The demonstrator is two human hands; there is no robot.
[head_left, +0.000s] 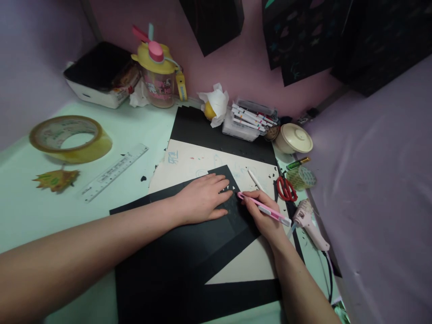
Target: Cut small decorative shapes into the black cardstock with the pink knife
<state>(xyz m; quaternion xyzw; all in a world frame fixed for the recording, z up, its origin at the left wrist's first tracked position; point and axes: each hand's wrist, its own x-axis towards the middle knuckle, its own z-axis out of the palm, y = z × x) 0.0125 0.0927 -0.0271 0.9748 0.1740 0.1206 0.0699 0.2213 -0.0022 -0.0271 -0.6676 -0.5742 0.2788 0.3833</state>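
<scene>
A pale green desk (135,130) sits in a pink-walled corner (249,67) hung with dark sheets (212,22).

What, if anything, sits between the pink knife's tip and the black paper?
Nothing visible does. The right hand holds the pink knife with its tip right at the black paper, beside the fingertips of the left hand pressing the sheet flat.

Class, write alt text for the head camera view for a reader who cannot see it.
A person's left hand presses flat on a black paper sheet while the right hand holds a pink craft knife, its tip at the sheet. Red-handled scissors, a pink glue gun and a clear plastic ruler lie nearby.
</scene>
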